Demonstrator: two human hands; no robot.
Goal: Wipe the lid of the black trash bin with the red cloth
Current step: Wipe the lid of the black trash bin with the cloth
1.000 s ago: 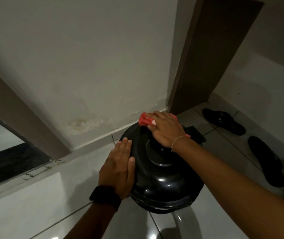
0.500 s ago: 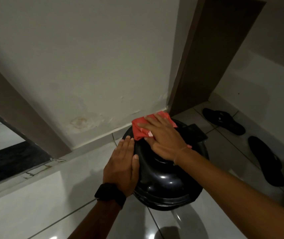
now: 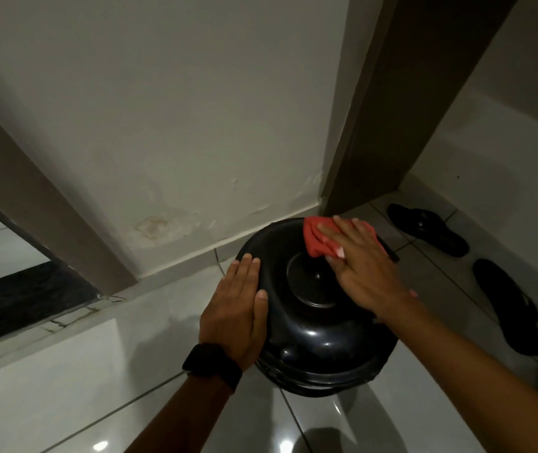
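The black trash bin stands on the floor tiles against the wall, and its glossy round lid (image 3: 306,325) faces me. My right hand (image 3: 364,266) lies flat on the far right part of the lid and presses the red cloth (image 3: 318,238) against it; most of the cloth is hidden under the fingers. My left hand (image 3: 238,308), with a black watch on the wrist, rests flat with fingers together against the lid's left edge.
A white wall (image 3: 179,125) rises right behind the bin. A brown door frame (image 3: 375,125) stands at the right, another brown frame (image 3: 32,197) at the left. Two black sandals (image 3: 427,233) (image 3: 506,305) lie on the tiles to the right.
My right hand has slid the red cloth from the lid's far left edge across to its far right side. The left hand has stayed on the left edge.
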